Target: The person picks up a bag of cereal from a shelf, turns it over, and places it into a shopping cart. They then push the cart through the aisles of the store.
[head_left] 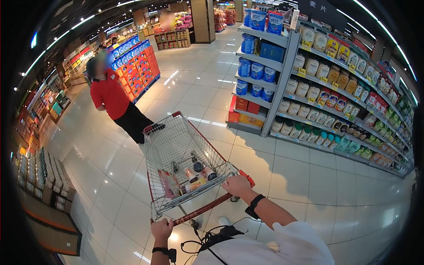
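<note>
A wire shopping cart with red trim stands in front of me. My left hand is wrapped round the left end of its dark red handle. Near the handle's right end, my right hand grips it too. Several goods lie in the cart's basket: a pink and white package, a dark-lidded jar, another jar and an orange-pink container. Small labels on these are too small to read. Each wrist carries a black band.
A person in a red shirt stands close to the cart's front left. On the right runs a long shelf of jars and bags, its end holding blue cans. Stacked red and blue boxes stand behind the person. Goods displays line the left.
</note>
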### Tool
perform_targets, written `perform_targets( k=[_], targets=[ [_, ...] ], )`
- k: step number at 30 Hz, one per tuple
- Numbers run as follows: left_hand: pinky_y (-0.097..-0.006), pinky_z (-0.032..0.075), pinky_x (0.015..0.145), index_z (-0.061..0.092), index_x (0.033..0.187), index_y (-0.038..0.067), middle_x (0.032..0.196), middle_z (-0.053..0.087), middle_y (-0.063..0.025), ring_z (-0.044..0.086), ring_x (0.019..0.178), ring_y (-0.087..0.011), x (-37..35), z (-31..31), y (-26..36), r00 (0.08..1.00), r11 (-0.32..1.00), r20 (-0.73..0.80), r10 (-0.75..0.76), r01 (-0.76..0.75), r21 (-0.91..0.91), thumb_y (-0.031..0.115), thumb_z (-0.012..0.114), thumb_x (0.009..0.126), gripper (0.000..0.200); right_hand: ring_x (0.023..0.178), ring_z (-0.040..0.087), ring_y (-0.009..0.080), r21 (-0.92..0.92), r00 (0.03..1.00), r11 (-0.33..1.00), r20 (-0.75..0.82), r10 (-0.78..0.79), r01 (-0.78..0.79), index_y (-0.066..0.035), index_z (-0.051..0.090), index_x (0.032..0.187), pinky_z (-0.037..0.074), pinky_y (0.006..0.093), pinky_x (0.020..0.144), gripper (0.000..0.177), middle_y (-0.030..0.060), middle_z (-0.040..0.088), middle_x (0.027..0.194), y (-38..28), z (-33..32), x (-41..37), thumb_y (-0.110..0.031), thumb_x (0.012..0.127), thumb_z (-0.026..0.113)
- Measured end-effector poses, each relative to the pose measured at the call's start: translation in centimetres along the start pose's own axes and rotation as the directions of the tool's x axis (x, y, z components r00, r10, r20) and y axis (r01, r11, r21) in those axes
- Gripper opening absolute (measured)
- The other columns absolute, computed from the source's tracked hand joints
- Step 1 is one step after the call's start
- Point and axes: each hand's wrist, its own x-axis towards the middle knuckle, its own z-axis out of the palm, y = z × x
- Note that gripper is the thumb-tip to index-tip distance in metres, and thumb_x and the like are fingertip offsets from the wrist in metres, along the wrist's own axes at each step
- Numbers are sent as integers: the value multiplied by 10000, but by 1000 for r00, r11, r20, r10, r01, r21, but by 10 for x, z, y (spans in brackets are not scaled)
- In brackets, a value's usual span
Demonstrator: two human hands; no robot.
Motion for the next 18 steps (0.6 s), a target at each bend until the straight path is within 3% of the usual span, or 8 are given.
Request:
perform_targets(
  k=[4, 7, 15, 18],
  targets=[
    [-473, 514, 642, 665, 627, 94, 548, 608, -129, 612, 546, -352, 45, 9, -2, 998, 999, 39, -39, 40, -19, 400, 578, 848, 387, 728, 678, 330, 10, 998, 999, -47, -33, 34, -54, 680, 796, 531, 464, 690, 415, 134, 689, 743, 7, -7, 32, -431, 889, 534],
    [-451, 513, 602, 651, 599, 100, 535, 609, -120, 587, 504, -347, 74, 10, -5, 996, 999, -84, 44, -46, -21, 440, 598, 828, 413, 723, 677, 334, 31, 997, 999, -72, -42, 45, -54, 673, 796, 529, 468, 684, 387, 143, 685, 741, 9, -18, 51, -405, 886, 538],
    [-451, 501, 634, 647, 593, 102, 497, 590, -91, 573, 463, -313, 140, 8, 0, 993, 995, -62, 99, -99, 0, 464, 586, 816, 430, 678, 656, 332, 53, 986, 998, -164, -6, 15, -76, 657, 742, 512, 463, 643, 360, 128, 668, 695, 23, -18, 101, -394, 885, 569],
    [-433, 496, 600, 653, 596, 100, 481, 580, -88, 572, 447, -304, 164, 12, -2, 989, 992, -75, 124, -124, 10, 474, 582, 812, 437, 745, 651, 330, 73, 972, 997, -234, -8, 25, -59, 650, 738, 506, 469, 682, 291, 140, 665, 754, 26, -18, 119, -316, 859, 585]
  ],
)
